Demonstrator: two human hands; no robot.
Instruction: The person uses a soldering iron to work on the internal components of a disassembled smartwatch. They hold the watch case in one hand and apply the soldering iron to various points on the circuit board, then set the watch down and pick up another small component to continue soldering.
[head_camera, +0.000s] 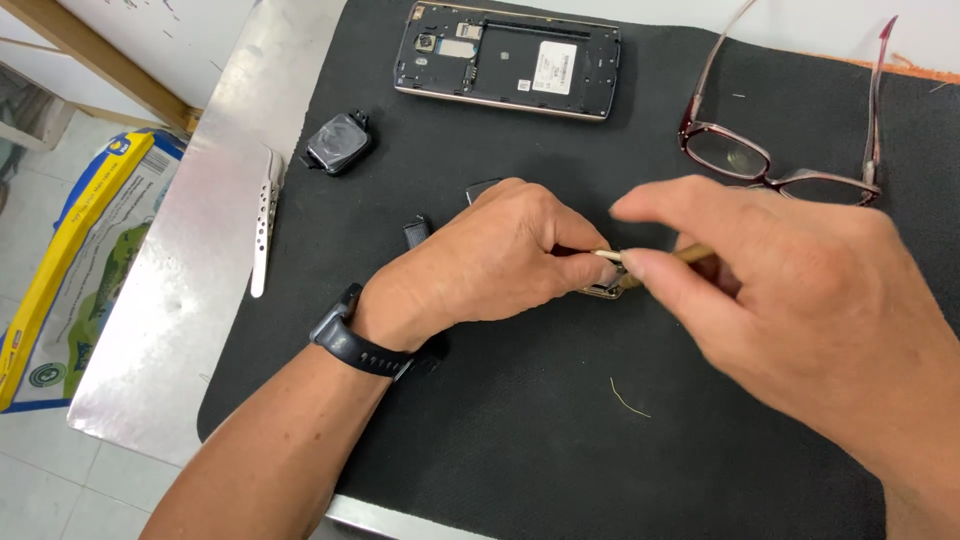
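The left hand (490, 262) pinches a small metal part (605, 290) down on the black mat (560, 440) while the right hand (790, 300) grips a thin stick (690, 255) against it (work seemingly midway), the opened phone (508, 60) lying coverless beyond.

Bright, even overhead light; soft shadows; glare on metal tabletop (190, 300); near right hand (800, 290) motion-blurred.
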